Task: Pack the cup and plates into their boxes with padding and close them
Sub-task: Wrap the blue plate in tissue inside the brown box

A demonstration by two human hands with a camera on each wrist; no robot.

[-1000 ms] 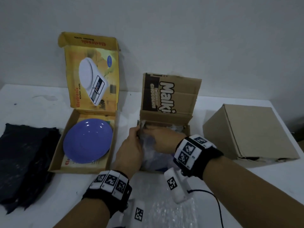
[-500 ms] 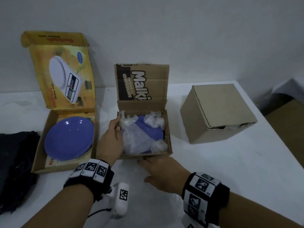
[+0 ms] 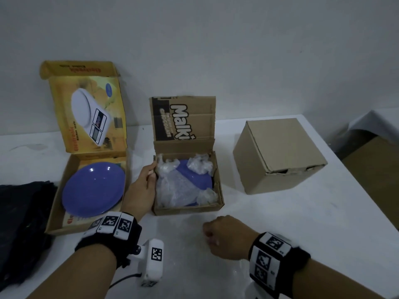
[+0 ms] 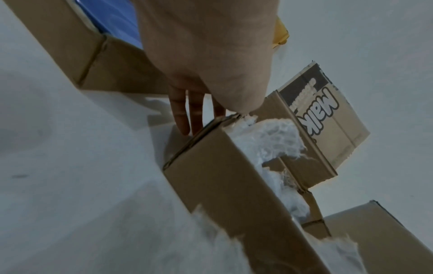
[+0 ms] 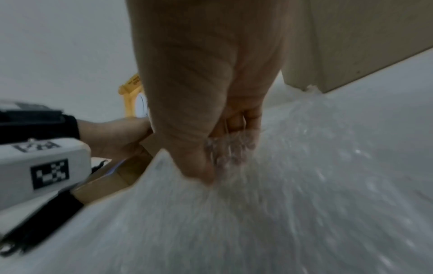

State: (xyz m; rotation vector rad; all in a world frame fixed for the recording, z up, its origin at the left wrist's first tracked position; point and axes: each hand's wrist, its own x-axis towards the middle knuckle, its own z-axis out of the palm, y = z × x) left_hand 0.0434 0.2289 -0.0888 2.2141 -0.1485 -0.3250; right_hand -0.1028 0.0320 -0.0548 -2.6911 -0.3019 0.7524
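Observation:
A brown box (image 3: 187,209) with its lid up stands mid-table; inside lies a blue plate (image 3: 194,175) partly covered by crumpled bubble wrap (image 3: 172,188). My left hand (image 3: 149,175) holds the box's left wall; in the left wrist view the thumb sits on the rim corner and the fingers (image 4: 185,115) run down the outside. In front of the box, my right hand (image 3: 218,236) grips a loose bubble wrap sheet (image 5: 281,213) lying on the table. To the left, a yellow box (image 3: 58,195) stands with its lid up and a bare blue plate (image 3: 94,189) inside. No cup is visible.
A closed plain cardboard box (image 3: 278,154) stands to the right of the brown one. A black cloth (image 3: 19,223) lies at the table's left edge. The table's right edge (image 3: 367,201) runs diagonally, with a lower brown surface beyond it.
My right hand has come out of the brown box to the table in front of it and closed on the bubble wrap sheet. My left hand stays at the box's left wall.

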